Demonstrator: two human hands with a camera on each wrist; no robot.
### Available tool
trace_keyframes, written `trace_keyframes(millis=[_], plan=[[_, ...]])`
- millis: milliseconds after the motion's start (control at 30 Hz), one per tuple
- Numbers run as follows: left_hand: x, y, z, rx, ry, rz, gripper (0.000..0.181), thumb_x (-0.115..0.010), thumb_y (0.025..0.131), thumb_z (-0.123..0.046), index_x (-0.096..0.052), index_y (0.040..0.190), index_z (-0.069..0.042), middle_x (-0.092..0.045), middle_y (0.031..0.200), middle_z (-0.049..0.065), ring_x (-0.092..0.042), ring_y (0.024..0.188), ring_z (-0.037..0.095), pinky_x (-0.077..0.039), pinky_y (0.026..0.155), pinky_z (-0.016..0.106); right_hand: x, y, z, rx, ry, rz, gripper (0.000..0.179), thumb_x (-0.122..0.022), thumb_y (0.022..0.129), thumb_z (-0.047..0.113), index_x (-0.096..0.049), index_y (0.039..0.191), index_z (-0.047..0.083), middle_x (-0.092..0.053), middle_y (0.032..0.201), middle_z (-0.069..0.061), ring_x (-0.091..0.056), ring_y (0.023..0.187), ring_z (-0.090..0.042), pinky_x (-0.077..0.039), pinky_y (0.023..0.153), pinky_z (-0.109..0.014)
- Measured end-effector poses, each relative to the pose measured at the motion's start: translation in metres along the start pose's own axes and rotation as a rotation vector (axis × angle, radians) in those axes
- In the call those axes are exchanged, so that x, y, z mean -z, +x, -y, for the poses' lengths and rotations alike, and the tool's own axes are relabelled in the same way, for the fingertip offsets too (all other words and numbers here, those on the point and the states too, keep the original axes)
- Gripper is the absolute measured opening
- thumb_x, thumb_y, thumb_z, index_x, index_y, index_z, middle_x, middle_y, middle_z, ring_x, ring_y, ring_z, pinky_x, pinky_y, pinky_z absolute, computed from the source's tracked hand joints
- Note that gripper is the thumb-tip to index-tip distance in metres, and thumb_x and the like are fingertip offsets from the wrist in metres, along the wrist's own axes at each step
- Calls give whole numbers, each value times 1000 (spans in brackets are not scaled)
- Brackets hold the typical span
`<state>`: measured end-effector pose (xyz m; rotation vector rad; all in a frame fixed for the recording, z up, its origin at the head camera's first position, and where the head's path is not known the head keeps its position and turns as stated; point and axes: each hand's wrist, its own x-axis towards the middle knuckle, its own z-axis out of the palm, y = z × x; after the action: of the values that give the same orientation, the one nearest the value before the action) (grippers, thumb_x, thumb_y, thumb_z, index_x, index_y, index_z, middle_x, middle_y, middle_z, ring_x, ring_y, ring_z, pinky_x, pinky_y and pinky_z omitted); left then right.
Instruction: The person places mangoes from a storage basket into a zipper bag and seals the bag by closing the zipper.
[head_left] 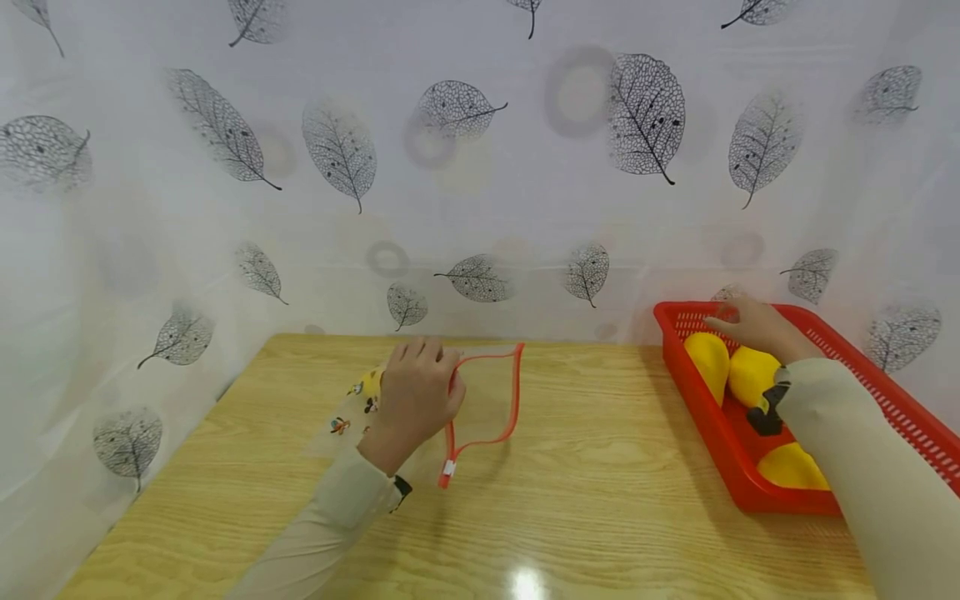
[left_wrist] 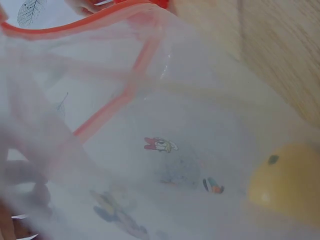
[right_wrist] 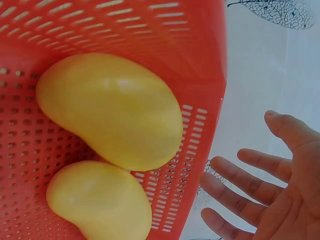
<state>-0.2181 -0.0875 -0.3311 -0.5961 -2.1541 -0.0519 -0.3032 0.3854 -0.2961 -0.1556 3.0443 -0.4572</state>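
Observation:
My left hand (head_left: pixel 418 398) grips the edge of a clear zip bag (left_wrist: pixel 175 110) with an orange-red zip rim and small cartoon prints. The bag's mouth gapes toward the right, and one yellow mango (left_wrist: pixel 290 185) lies inside it. Over the far end of a red plastic basket (head_left: pixel 701 425) is my right hand (head_left: pixel 761 327), fingers spread and holding nothing. Below it in the basket are yellow mangoes: one at the far left (head_left: pixel 707 362), another beside it (head_left: pixel 752 375), and a third near the front (head_left: pixel 793 467). The right wrist view shows two mangoes, apart from the fingers.
Both the bag and the basket are on a light wood-grain table (head_left: pixel 592 467), the basket at its right side. A white curtain (head_left: pixel 495 208) printed with leaves hangs behind the table and along its left side.

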Motion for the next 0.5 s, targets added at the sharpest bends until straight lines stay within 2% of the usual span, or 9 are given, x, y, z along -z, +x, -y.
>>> trace_keyframes(millis=[233,500], plan=[[0,0,0,-3,3,-4,6,-64,75,-13,-67,78,-10,-53,71,4,-52,69,22,-43,65,35,-1,-5,-11,-41,9,15,74,-47,91,53,-41,123,-13,-50,117,-38,-50,101,-50,-43,87,-63],[2,0,0,5,-3,-5,10,-65,75,-13,-70,83,-10,-54,72,4,-53,69,22,-42,65,35,-3,-10,-25,-87,-14,43,81,-42,90,59,-41,126,-13,-49,121,-36,-49,103,-50,-39,90,-66]])
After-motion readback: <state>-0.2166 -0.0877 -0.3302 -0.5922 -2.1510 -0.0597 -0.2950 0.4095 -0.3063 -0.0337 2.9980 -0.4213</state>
